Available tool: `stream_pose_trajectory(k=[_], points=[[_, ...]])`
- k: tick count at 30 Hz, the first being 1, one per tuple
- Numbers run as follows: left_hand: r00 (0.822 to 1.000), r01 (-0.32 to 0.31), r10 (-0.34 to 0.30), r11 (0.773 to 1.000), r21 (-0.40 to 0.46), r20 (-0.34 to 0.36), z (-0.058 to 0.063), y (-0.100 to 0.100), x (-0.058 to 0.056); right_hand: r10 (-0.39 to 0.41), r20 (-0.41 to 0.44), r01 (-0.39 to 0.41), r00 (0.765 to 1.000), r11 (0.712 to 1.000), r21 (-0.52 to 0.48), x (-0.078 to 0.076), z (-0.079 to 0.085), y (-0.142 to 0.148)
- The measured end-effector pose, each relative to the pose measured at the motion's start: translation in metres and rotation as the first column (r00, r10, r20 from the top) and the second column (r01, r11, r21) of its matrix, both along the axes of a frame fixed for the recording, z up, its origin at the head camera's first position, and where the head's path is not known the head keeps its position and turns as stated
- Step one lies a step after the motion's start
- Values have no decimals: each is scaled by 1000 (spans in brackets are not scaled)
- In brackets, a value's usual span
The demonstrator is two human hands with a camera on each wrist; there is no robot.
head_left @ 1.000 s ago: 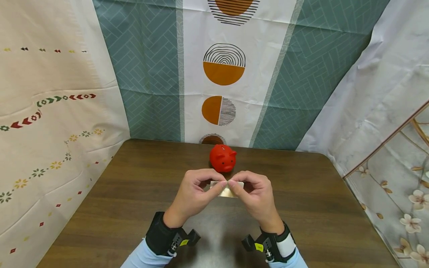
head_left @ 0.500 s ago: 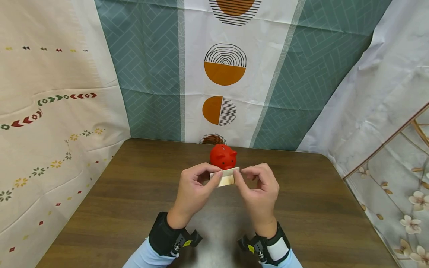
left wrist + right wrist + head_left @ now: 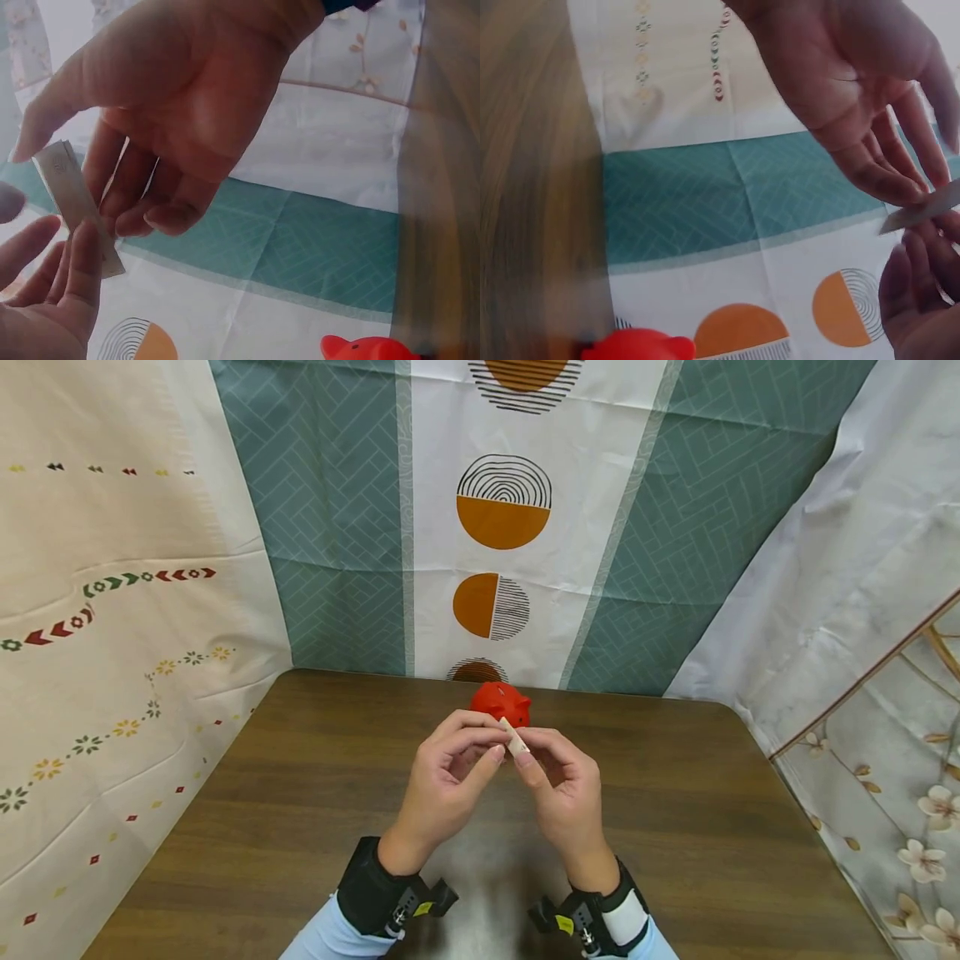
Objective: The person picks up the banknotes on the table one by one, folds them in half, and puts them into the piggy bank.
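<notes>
A narrow cream strip with faint print, like a folded banknote (image 3: 514, 737), stands slanted between the two hands. My right hand (image 3: 570, 793) pinches its lower end, with the thumb on the near side. The left hand (image 3: 446, 785) holds it from the other side, fingertips along its upper part and thumb tip close by. In the left wrist view the folded banknote (image 3: 75, 202) shows its layered edge. A red piggy bank (image 3: 501, 702) with a slot on top stands just behind the fingers, its face partly hidden.
The brown wooden table (image 3: 315, 777) runs back to a hanging green and white cloth (image 3: 337, 527). Patterned fabric (image 3: 135, 693) hangs on the left, and a flowered one (image 3: 885, 760) on the right. Both wrists wear black straps with small cameras.
The folded banknote has turned from lying crosswise to a steep slant and looks narrower. Both hands have moved slightly away from the body, and the fingers have shifted their hold. The piggy bank has not moved.
</notes>
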State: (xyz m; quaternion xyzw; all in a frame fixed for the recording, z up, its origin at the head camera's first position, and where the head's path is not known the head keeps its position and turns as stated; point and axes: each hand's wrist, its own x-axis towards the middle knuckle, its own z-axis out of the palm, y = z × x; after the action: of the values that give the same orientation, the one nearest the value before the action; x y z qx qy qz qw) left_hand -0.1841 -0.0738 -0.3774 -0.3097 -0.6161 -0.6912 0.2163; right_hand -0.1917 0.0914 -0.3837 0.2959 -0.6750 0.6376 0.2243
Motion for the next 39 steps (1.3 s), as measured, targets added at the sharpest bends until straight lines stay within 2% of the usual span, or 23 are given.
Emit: stream_pose_trajectory(k=[3, 6, 8, 11, 15, 18, 24, 34, 39], points=[[995, -100, 99, 994, -34, -16, 2, -2, -1, -10, 38, 11, 999, 1000, -16, 1, 3, 2], [977, -209, 210, 976, -61, 20, 3, -4, -1, -34, 62, 37, 997, 998, -42, 2, 5, 4], [971, -227, 232, 971, -71, 60, 3, -5, -1, -31, 71, 35, 997, 998, -61, 2, 6, 7], [981, -161, 168, 984, -73, 93, 1, -6, -1, -8, 72, 14, 997, 997, -80, 2, 7, 10], [998, -36, 39, 998, -54, 56, 1, -5, 0, 39, 77, -33, 996, 996, -80, 2, 9, 14], [1000, -2, 3, 999, -45, 18, 2, -4, 0, 93, 53, -88, 994, 992, -95, 1, 8, 15], [999, -4, 1, 997, -80, -35, 3, -3, 1, 218, -77, -226, 973, 968, -110, -3, 6, 11], [994, -39, 23, 989, -140, -109, 5, -2, 3, 246, -127, -256, 961, 964, -72, -3, 4, 5], [992, -30, 12, 989, -145, -124, 6, -3, 5, 243, -140, -254, 960, 965, -69, -2, 4, 3]])
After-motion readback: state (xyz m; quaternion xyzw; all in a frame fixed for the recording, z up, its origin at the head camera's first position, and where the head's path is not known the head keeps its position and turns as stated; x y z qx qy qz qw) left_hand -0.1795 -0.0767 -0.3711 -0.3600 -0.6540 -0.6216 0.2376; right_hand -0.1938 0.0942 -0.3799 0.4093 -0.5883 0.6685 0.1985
